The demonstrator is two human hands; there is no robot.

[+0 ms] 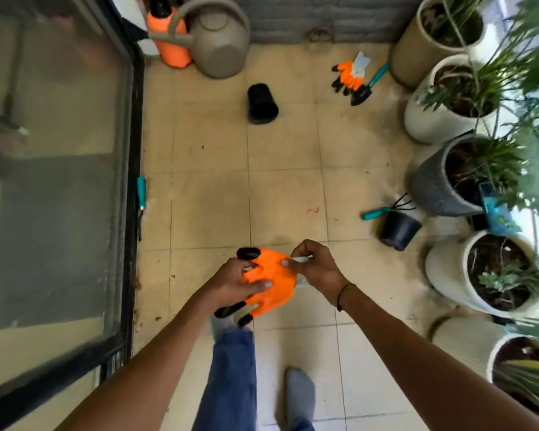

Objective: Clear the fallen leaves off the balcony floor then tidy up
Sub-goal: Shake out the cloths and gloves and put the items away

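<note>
No legible writing or brand marks on any item.

Left hand [235, 283]: fingers curled round the body of an orange glove [269, 283], thumb pressed across its palm side. Right hand [313, 269]: pinching the glove's white cuff [302, 259] between thumb and fingers; thin dark band on that wrist. Glove looks rubber-coated, smooth, with black claw-like fingertips pointing back toward the person and one beyond the left hand.

Well ahead and right of the hands: second orange glove [349, 76] lying on the floor, touching a teal-handled trowel [369, 85]. Ahead of the left hand: black plastic pot [261, 104] on its side. Another black pot [399, 228] just ahead-right of the right hand, teal-handled hand rake [386, 208] beside it. Far ahead-left: taupe watering can [218, 35], orange sprayer [168, 35].

Floor [212, 188]: beige square tiles, dusty, small leaf scraps along the left edge by the black-framed glass door [59, 150]. Row of ribbed ceramic planters [448, 275] right of the hands.
</note>
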